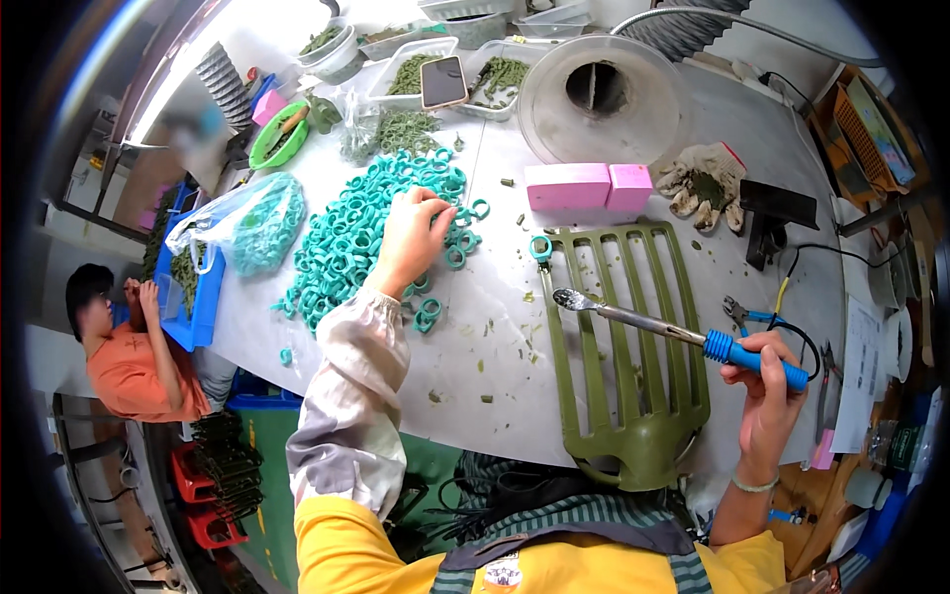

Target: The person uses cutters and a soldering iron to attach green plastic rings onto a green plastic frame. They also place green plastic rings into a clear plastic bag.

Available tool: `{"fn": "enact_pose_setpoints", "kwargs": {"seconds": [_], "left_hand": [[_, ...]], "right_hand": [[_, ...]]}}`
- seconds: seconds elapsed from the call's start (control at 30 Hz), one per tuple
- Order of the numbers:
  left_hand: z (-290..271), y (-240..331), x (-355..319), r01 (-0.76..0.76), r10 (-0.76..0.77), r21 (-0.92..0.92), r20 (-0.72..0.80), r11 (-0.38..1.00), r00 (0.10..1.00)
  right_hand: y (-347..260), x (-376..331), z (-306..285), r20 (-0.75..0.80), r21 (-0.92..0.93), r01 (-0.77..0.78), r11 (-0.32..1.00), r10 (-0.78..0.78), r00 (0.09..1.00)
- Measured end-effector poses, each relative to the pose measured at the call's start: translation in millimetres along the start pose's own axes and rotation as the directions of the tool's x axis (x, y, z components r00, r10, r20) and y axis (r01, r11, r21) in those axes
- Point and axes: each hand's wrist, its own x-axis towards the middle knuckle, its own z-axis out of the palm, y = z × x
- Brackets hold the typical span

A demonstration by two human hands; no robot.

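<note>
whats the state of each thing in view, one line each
Left hand: fingers curled, over the teal rings
Teal rings: loose heap
Right hand: closed around the blue-handled tool
Blue-handled tool: held, tip over the green slatted part
Green slatted part: lying on the table
Phone: face up, screen dark
Plastic bag: holding teal pieces
Glove: lying, green bits on it

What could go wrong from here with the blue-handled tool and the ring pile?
1. The right grip holds the blue-handled tool, its metal tip over the green slotted part; if hot, a dip might mark the surface.
2. The left grip is at the pile of loose teal rings; a careless sweep might scatter some.
3. The tool's cord runs close to the pliers and might snag.
</note>
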Motion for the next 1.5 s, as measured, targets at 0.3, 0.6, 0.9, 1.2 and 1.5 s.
{"fn": "enact_pose_setpoints", "kwargs": {"seconds": [0.3,0.6,0.9,1.2,1.5], "left_hand": [[4.0,3.9,6.8,0.072,-0.083,0.16,0.064,0.985,0.994],[2.8,7.4,4.1,0.011,-0.009,0.046,-0.043,0.999,0.999],[1.2,118.4,-7.3,-0.035,0.156,-0.516,0.193,0.856,0.969],[32.9,129.9,6.9,-0.28,0.314,-0.193,0.171,0.94,0.934],[42.0,128.3,11.9,-0.319,0.34,-0.126,0.236,0.939,0.91]], "right_hand": [[-0.7,-3.7,-6.2,0.009,0.024,0.015,1.0,-0.016,1.0],[-0.4,-0.9,-3.3,0.003,0.016,0.015,1.0,-0.015,1.0],[13.4,6.1,-6.5,-0.008,-0.001,0.032,1.0,-0.032,0.999],[37.1,18.2,-2.4,0.013,0.092,-0.007,0.996,0.006,1.0],[48.6,26.3,7.8,0.019,0.138,0.022,0.99,-0.024,1.0]]}}
